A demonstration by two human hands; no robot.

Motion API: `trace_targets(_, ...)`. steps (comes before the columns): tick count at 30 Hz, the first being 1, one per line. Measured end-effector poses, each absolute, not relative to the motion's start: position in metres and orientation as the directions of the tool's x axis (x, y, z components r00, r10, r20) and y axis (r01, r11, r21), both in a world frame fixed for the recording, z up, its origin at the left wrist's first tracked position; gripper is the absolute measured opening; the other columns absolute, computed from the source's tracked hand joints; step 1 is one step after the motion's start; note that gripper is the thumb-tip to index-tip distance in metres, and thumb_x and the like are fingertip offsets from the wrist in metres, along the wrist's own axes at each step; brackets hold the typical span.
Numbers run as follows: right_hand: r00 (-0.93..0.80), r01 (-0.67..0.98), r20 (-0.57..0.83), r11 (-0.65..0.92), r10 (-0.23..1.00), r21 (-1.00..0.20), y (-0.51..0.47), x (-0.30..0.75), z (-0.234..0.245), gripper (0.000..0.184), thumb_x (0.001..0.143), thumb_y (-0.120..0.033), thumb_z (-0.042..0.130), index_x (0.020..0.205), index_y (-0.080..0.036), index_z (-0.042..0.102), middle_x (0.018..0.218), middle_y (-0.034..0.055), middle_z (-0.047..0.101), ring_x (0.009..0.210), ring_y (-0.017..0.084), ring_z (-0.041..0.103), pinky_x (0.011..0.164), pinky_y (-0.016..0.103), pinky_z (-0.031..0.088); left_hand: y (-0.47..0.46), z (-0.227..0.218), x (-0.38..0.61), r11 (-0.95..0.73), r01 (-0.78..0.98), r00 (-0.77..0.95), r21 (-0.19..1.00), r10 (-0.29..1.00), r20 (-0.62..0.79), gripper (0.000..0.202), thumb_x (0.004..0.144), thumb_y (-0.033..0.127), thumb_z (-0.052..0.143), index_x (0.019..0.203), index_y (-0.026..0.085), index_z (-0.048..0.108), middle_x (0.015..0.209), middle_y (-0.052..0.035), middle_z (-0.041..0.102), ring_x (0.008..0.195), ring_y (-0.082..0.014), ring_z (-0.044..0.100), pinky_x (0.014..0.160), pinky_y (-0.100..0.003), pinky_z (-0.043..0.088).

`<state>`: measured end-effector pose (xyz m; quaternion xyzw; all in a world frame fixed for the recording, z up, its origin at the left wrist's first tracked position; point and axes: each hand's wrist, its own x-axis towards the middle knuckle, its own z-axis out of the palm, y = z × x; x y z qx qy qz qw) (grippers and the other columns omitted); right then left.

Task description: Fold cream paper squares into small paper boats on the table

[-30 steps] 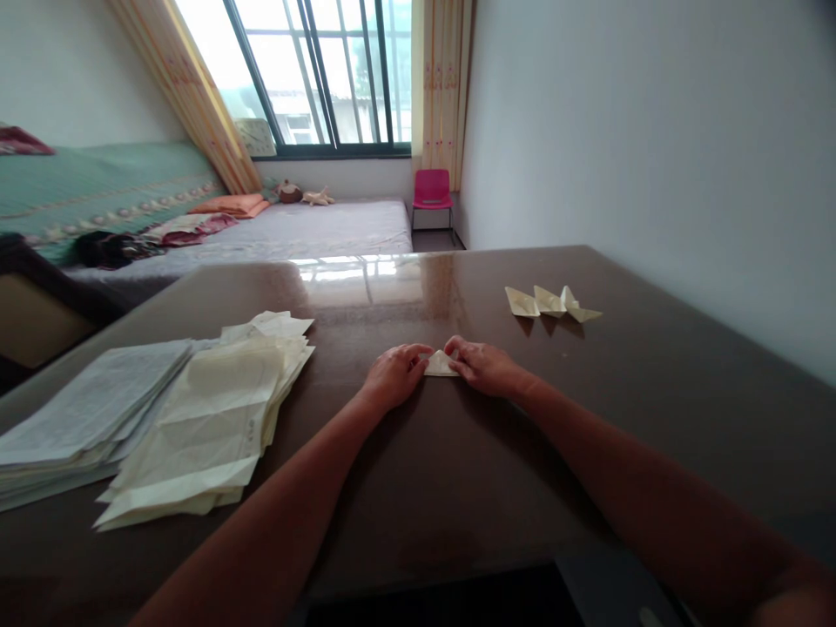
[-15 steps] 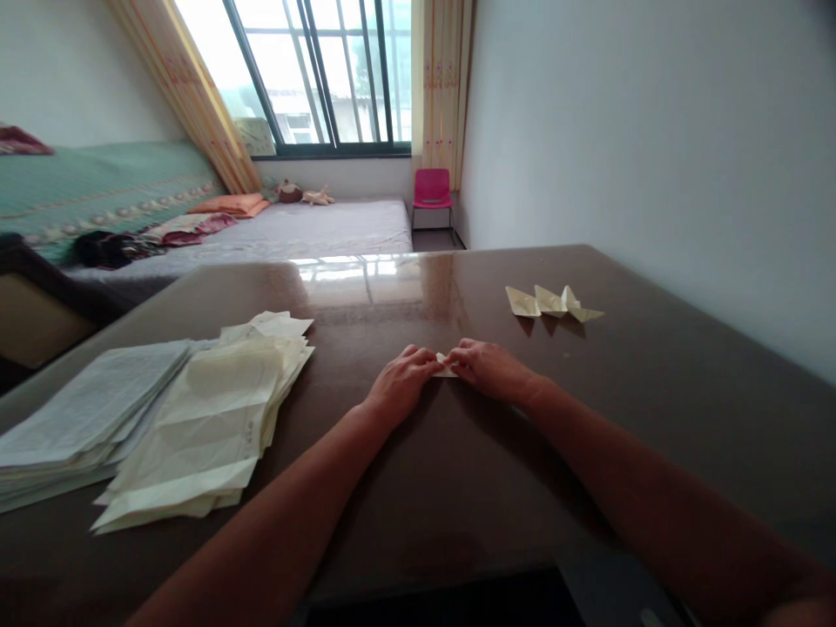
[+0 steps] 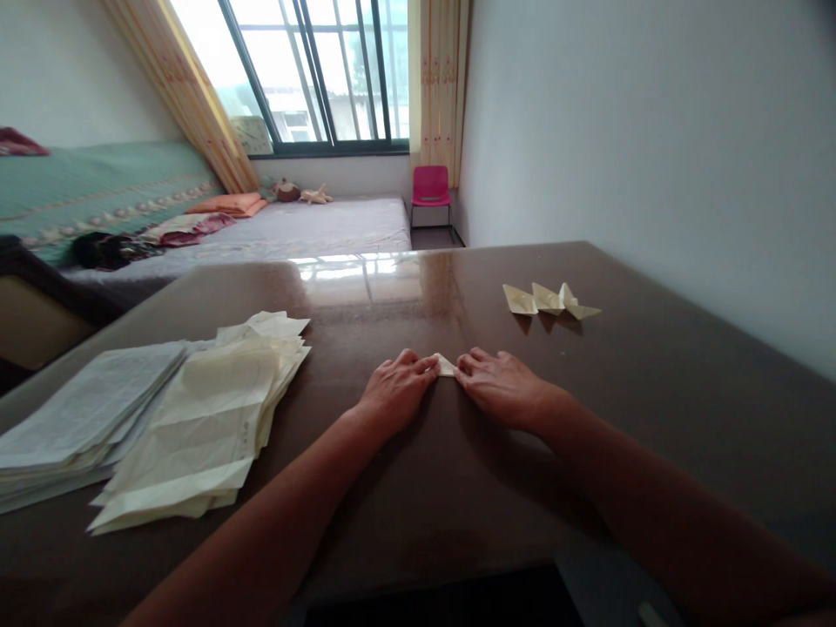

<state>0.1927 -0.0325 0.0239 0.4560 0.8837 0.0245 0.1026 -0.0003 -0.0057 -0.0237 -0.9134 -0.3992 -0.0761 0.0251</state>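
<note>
A small folded piece of cream paper (image 3: 446,366) lies on the dark brown table (image 3: 653,409) between my two hands. My left hand (image 3: 395,394) rests on the table with its fingertips pinching the paper's left side. My right hand (image 3: 500,387) presses the paper's right side with fingers curled over it. Most of the paper is hidden under my fingers.
Three folded paper shapes (image 3: 549,300) sit in a row at the far right of the table. A stack of cream and white sheets (image 3: 189,418) lies at the left. Beyond the table are a bed (image 3: 293,228), a pink chair (image 3: 431,187) and a window.
My hands have closed in over the paper, so less of it shows than a second ago. They have drawn slightly toward me.
</note>
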Motion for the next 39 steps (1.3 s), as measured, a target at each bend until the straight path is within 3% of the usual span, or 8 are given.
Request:
trace_targets(4, -0.586, 0.79, -0.149, 0.602, 0.797, 0.113, -0.03, 0.199, 0.024, 0.036, 0.089, -0.019, 0.043, 0.121, -0.014, 0.057, 0.116, 0.0151, 0.058, 0.105, 0.026, 0.049, 0.072, 0.032, 0.042, -0.007, -0.022, -0.001, -0.664, 0.747, 0.655, 0.029, 0.743, 0.137, 0.042, 0.09, 0.023, 0.045, 0.131, 0.032, 0.047, 0.137, 0.0037, 0.051, 0.11, -0.0226, 0.047, 0.082, -0.035, 0.045)
trace_targets(10, -0.617, 0.786, -0.062, 0.618, 0.785, 0.007, -0.011, 0.209, 0.015, 0.039, 0.087, -0.018, 0.045, 0.123, -0.028, 0.055, 0.115, 0.0075, 0.057, 0.105, 0.022, 0.05, 0.075, 0.029, 0.041, -0.007, -0.021, -0.002, -0.667, 0.743, 0.656, 0.051, 0.741, 0.144, 0.044, 0.089, 0.022, 0.046, 0.132, 0.034, 0.048, 0.135, 0.004, 0.053, 0.109, -0.0219, 0.047, 0.084, -0.034, 0.045)
trace_targets(15, -0.583, 0.811, -0.04, 0.584, 0.812, 0.03, -0.007, 0.193, 0.004, 0.041, 0.093, -0.02, 0.038, 0.133, -0.023, 0.045, 0.12, 0.0122, 0.054, 0.11, 0.024, 0.047, 0.081, 0.032, 0.04, -0.006, -0.02, 0.0, -0.678, 0.73, 0.659, 0.081, 0.731, 0.178, 0.036, 0.09, 0.022, 0.045, 0.122, 0.031, 0.058, 0.125, 0.0035, 0.061, 0.101, -0.0191, 0.051, 0.084, -0.03, 0.046)
trace_targets(22, -0.551, 0.833, -0.027, 0.552, 0.834, 0.051, -0.012, 0.187, 0.002, 0.038, 0.093, -0.019, 0.037, 0.129, -0.02, 0.049, 0.116, 0.0129, 0.055, 0.109, 0.025, 0.049, 0.079, 0.032, 0.041, -0.01, -0.017, 0.0, -0.651, 0.75, 0.623, 0.116, 0.755, 0.205, 0.031, 0.09, 0.022, 0.043, 0.112, 0.03, 0.064, 0.116, 0.002, 0.065, 0.095, -0.0198, 0.052, 0.078, -0.03, 0.048)
trace_targets(26, -0.484, 0.871, 0.034, 0.485, 0.874, -0.073, -0.005, 0.192, -0.006, 0.03, 0.094, -0.027, 0.037, 0.114, -0.024, 0.059, 0.099, 0.0076, 0.06, 0.094, 0.021, 0.057, 0.075, 0.029, 0.042, -0.01, -0.021, -0.003, -0.656, 0.735, 0.615, 0.17, 0.751, 0.241, 0.03, 0.088, 0.019, 0.043, 0.105, 0.027, 0.066, 0.117, 0.0015, 0.064, 0.094, -0.0183, 0.053, 0.084, -0.03, 0.047)
trace_targets(29, -0.432, 0.879, 0.084, 0.44, 0.898, -0.183, 0.004, 0.191, -0.016, 0.029, 0.093, -0.033, 0.039, 0.108, -0.022, 0.062, 0.099, 0.0076, 0.06, 0.092, 0.02, 0.059, 0.074, 0.027, 0.043, -0.004, -0.028, -0.005, -0.627, 0.743, 0.564, 0.234, 0.775, 0.285, 0.026, 0.09, 0.027, 0.044, 0.096, 0.026, 0.07, 0.114, -0.0011, 0.063, 0.098, -0.0182, 0.053, 0.092, -0.032, 0.044)
trace_targets(34, -0.446, 0.804, 0.106, 0.449, 0.889, -0.39, 0.012, 0.19, -0.031, 0.026, 0.091, -0.034, 0.041, 0.102, -0.022, 0.062, 0.098, 0.0059, 0.06, 0.088, 0.018, 0.06, 0.075, 0.027, 0.044, 0.005, -0.035, -0.008, -0.56, 0.731, 0.492, 0.389, 0.828, 0.269, 0.025, 0.09, 0.025, 0.044, 0.092, 0.025, 0.069, 0.107, -0.0018, 0.065, 0.094, -0.0173, 0.056, 0.088, -0.03, 0.045)
trace_targets(39, -0.445, 0.741, 0.118, 0.439, 0.888, -0.508, 0.017, 0.191, -0.039, 0.024, 0.088, -0.033, 0.045, 0.103, -0.022, 0.061, 0.099, 0.0053, 0.061, 0.088, 0.019, 0.06, 0.076, 0.029, 0.045, 0.003, -0.034, -0.006, -0.463, 0.752, 0.408, 0.468, 0.886, 0.221, 0.027, 0.083, 0.025, 0.052, 0.11, 0.023, 0.057, 0.104, -0.0018, 0.065, 0.096, -0.0192, 0.055, 0.094, -0.034, 0.041)
